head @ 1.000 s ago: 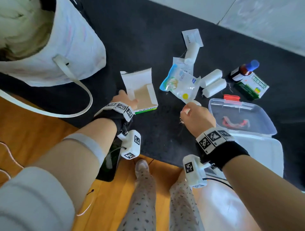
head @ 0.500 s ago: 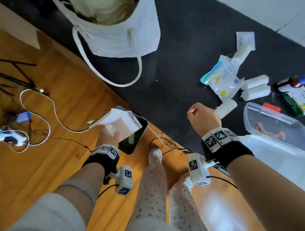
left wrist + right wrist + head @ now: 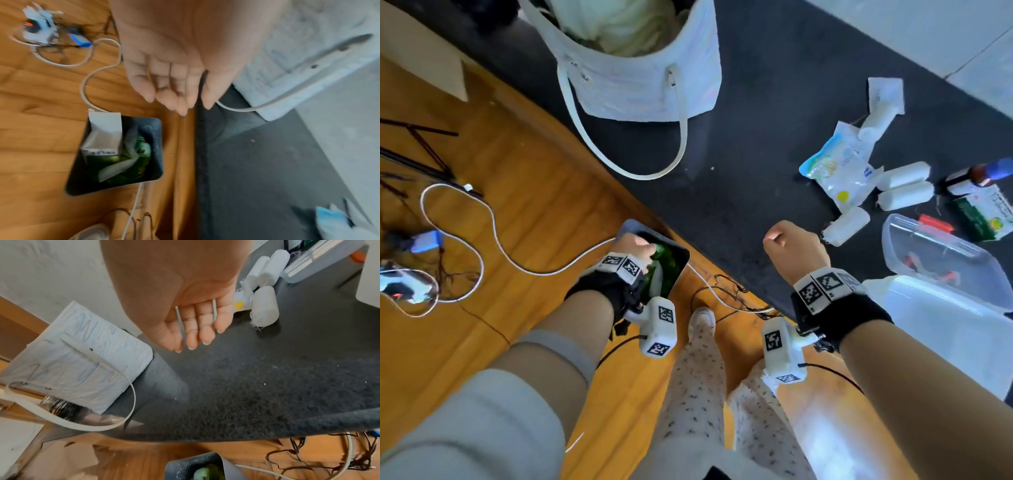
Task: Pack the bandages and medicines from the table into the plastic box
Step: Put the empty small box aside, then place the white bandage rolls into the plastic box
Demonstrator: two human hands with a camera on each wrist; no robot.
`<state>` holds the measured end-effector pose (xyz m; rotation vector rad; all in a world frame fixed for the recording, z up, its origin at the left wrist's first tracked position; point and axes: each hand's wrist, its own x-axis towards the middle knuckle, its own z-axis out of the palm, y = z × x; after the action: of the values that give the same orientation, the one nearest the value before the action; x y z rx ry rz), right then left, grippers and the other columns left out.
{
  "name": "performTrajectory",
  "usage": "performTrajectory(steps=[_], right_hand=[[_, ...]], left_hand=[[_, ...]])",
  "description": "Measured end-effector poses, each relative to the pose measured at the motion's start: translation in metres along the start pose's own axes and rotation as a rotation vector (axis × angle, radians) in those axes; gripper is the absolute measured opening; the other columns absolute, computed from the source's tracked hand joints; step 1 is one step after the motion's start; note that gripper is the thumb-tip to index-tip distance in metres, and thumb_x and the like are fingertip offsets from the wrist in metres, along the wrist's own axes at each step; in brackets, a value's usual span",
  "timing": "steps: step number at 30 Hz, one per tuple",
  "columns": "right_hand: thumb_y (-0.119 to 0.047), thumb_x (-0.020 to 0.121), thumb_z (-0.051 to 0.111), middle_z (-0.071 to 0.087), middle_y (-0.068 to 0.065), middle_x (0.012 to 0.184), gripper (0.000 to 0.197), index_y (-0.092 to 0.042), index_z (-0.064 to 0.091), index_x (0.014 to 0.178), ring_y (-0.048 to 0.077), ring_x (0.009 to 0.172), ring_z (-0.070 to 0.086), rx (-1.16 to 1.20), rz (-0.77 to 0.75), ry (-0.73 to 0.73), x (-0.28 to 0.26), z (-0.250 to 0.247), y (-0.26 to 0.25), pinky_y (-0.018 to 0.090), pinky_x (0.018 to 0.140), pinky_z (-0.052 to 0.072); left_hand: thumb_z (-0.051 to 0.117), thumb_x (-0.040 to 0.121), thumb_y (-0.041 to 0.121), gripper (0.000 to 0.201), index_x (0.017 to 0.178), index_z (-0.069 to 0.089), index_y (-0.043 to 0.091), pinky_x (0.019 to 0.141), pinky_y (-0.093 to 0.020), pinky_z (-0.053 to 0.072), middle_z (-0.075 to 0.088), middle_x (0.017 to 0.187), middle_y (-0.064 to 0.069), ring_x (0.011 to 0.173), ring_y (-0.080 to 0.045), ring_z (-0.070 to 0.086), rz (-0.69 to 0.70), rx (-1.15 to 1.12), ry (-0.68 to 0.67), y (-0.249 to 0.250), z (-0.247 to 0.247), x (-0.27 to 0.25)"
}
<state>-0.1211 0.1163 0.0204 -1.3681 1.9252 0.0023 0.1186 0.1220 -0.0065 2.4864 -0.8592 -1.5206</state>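
Left hand hanging empty with fingers loose over the waste bin, right hand pinching thin flat packets above the table's near edge

My left hand has let go the empty carton; it now lies in the dark bin on the floor, and my fingers hang loose above it, holding nothing anymore.
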Motion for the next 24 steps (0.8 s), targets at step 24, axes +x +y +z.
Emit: performTrajectory(steps=[24], right_hand=[[-0.007,0.076,0.058,0.037,0.01,0.135,0.056,-0.019,0.043,0.128,0.033,0.122,0.039,0.272,0.628,0.467,-0.081,-0.097,0.291,0.043,0.1,0.034]], left_hand=[[0.067,0.079,0.015,0.048,0.124,0.05,0.014,0.072,-0.039,0.054,0.05,0.106,-0.007,0.09,-0.025,0.056,0.491,0.424,-0.446,0.11,0.284,-0.143]])
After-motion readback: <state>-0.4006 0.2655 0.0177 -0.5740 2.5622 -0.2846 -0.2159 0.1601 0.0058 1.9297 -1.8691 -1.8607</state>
